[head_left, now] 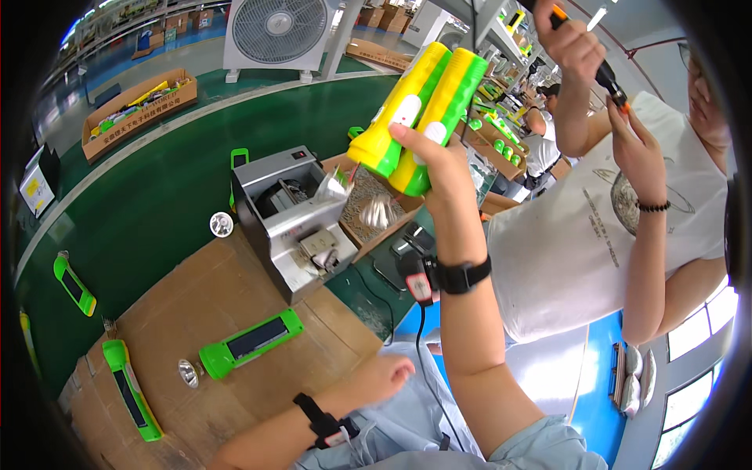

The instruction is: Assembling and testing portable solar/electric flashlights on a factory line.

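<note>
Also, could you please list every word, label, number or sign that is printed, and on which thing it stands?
I do not copy wording, only its places.
Open brown cardboard box, front: dark lettering, readable.
Yellow-and-green plastic torches in the right hand: dark characters, partly readable.
Co-worker's white T-shirt: small dark print, unreadable.
Grey metal machine: tiny marks, unreadable.
Black-and-white box, far left: yellow label, too small.

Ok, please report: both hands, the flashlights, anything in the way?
Right hand gripping two yellow-green flashlight bodies. Left hand loosely curled, seemingly empty. Co-worker close at right, not visibly blocking.
</note>
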### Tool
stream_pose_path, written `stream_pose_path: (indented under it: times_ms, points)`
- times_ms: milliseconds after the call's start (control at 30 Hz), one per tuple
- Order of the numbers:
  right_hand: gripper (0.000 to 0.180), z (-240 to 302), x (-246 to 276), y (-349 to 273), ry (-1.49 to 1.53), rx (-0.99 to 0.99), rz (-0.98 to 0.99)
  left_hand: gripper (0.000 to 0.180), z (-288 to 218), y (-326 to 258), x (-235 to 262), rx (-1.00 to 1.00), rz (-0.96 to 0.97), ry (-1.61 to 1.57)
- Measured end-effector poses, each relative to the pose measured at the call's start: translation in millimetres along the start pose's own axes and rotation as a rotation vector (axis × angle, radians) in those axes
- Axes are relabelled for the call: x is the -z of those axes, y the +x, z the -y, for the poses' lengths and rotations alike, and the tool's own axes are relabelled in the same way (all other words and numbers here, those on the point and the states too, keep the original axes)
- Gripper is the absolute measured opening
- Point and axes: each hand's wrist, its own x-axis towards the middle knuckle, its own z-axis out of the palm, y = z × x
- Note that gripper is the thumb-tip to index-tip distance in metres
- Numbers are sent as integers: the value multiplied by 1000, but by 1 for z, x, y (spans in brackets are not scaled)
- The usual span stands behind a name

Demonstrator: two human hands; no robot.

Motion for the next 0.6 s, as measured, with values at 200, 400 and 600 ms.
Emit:
stream_pose_path:
  times_ms: [200, 400, 600]
  points:
    - [52, 73, 5, -93, 165, -66, 261, 10, -82, -3, 51, -90, -764, -657]
    - [49, 84, -3, -127, 72, -148, 290, 42, -165, -43, 104, -299, -768, -634]
    - [51, 58, -35, -141, 26, -259, 388, 57, -177, -54, 115, -287, -729, -610]
